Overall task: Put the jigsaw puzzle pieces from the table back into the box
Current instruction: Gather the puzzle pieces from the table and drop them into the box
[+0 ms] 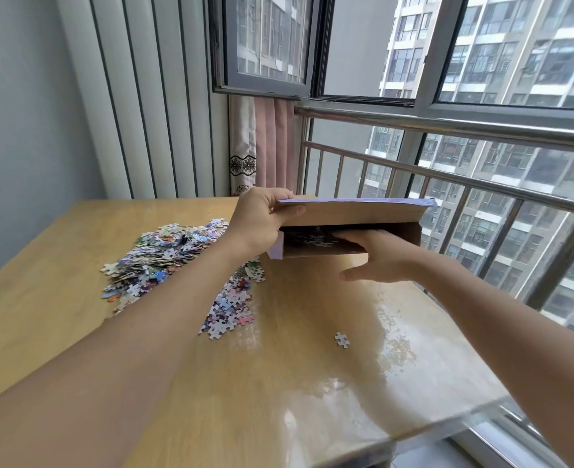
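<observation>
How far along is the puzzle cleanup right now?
Early. Some pieces already show inside the box. In hand: left hand lifts its lid, right hand reaches into the opening. Left: the big pile of pieces and one stray piece on the table.

A glossy light-wood table (76, 282) fills the near and middle ground. On its left-centre lies a heap of small interlocking cardboard jigsaw pieces (164, 255), trailing nearward and right into a thinner scatter. One single loose jigsaw piece (342, 340) lies apart, to the right of the heap and nearer. Above the table's far right part is a flat brown cardboard box with a purple-edged lid (353, 214), right of the heap. The left hand (262, 221) is at the box's left end; the right hand (383, 256) is at its near opening, fingers inside. Beyond the table's right side runs a steel-bar window railing (447, 126).
</observation>
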